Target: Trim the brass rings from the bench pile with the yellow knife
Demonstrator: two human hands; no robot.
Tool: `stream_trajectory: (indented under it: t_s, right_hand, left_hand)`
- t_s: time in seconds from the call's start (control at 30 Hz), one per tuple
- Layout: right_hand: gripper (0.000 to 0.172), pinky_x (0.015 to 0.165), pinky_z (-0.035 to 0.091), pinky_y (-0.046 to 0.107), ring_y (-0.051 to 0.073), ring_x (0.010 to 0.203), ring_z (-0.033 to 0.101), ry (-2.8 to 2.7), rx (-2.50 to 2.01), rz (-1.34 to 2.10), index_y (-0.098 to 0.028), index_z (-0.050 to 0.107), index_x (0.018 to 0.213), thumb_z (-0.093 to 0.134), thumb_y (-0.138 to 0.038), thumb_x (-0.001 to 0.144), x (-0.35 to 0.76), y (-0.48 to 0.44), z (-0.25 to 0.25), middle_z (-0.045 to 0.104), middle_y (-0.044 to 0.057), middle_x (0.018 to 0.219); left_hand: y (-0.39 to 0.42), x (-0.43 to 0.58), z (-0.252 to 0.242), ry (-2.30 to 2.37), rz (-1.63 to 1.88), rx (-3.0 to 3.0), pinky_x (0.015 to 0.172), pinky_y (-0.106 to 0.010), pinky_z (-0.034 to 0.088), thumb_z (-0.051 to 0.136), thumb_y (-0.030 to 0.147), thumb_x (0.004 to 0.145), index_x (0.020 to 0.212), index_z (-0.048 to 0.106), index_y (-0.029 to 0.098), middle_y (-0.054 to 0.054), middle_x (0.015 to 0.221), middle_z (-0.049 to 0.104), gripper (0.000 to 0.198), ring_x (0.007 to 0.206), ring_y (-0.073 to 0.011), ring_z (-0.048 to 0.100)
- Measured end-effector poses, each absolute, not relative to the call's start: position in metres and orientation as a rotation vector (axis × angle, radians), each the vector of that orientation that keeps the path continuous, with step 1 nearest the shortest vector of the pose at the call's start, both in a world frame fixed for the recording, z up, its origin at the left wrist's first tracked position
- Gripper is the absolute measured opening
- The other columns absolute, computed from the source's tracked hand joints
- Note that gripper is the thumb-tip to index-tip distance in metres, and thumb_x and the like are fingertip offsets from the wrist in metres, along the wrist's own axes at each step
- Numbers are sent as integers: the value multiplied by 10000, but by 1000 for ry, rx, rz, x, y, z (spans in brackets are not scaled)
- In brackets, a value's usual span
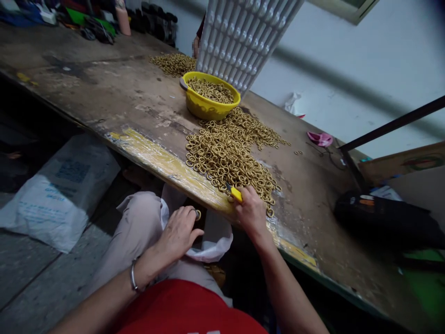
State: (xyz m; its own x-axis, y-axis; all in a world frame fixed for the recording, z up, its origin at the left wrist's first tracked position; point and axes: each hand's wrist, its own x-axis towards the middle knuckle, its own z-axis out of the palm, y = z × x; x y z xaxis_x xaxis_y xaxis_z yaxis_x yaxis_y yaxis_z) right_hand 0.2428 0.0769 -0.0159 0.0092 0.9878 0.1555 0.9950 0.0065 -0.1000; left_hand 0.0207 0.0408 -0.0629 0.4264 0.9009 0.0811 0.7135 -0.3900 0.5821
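Observation:
My right hand [251,209] is at the table's front edge, closed round a small yellow-handled knife [237,194]. Its dark tip points at the near side of a heap of brass-coloured rings [225,155]. My left hand [179,230] hovers above my lap, over the mouth of a white bag [217,241], thumb spread away from the fingers. One single ring [198,215] shows right beside its index finger, apparently loose; the fingertips are partly hidden. A metal bracelet circles the left wrist.
Behind the heap stands a yellow basin [210,104] full of rings. A second ring pile [174,64] lies farther back, near another person's hand [195,46]. A ribbed translucent panel [243,39] rises behind the basin. A black bag [385,218] sits right; a printed white sack [66,190] is on the floor.

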Motion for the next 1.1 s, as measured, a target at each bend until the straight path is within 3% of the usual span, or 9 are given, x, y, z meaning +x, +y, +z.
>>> stream_trajectory:
  t_s: [0.17, 0.33, 0.53, 0.6, 0.77, 1.0, 1.1]
  right_hand:
    - [210, 562, 317, 267, 145, 684, 580, -2283, -2293, -225, -204, 654, 1000, 478, -180, 888, 235, 104, -14, 576, 60, 1003]
    - [187, 550, 326, 271, 156, 701, 611, -2399, -2360, -250, -176, 622, 970, 445, -176, 908, 231, 109, -12, 568, 67, 998]
    - [221, 574, 362, 264, 162, 760, 636, -2502, -2368, -211, -198, 592, 1059, 406, -180, 942, 228, 106, -12, 554, 77, 1055]
    - [226, 586, 368, 264, 162, 765, 634, -2533, -2358, -193, -198, 599, 1046, 395, -188, 949, 229, 106, -12, 553, 78, 1056]
    - [206, 593, 366, 273, 177, 762, 632, -2546, -2320, -204, -160, 612, 971, 410, -166, 935, 232, 108, -11, 572, 86, 1000]
    - [209, 603, 373, 268, 171, 762, 630, -2570, -2261, -210, -156, 597, 1006, 401, -140, 937, 235, 108, -15, 579, 104, 1023]
    - [202, 610, 375, 263, 172, 771, 632, -2581, -2246, -218, -155, 599, 1005, 408, -147, 941, 237, 110, -15, 599, 94, 965]
  left_hand:
    - [39, 11, -68, 1419, 490, 2203, 707, -321, 448, 559, 236, 901, 721, 495, 201, -40, 774, 587, 194, 773, -212, 573]
    - [43, 9, -78, 1457, 494, 1998, 645, -305, 448, 552, 175, 878, 831, 486, 208, -6, 730, 597, 88, 693, -194, 587]
    - [45, 9, -84, 1384, 736, 2066, 906, -397, 452, 579, 132, 825, 978, 527, 186, -112, 1114, 597, 171, 1072, -255, 549]
    - [45, 8, -83, 1397, 768, 2000, 829, -368, 463, 570, 182, 845, 876, 535, 189, -83, 977, 613, 47, 942, -234, 570]
    - [43, 5, -73, 1377, 766, 1673, 635, -280, 392, 550, 305, 863, 615, 490, 200, 14, 635, 547, 275, 631, -151, 505]
    - [33, 10, -68, 1292, 773, 1523, 554, -244, 370, 451, 341, 900, 582, 531, 181, 14, 545, 576, 365, 530, -115, 507]
    - [29, 13, -70, 1234, 802, 1448, 526, -226, 373, 452, 318, 884, 695, 571, 168, 26, 549, 574, 269, 506, -103, 499]
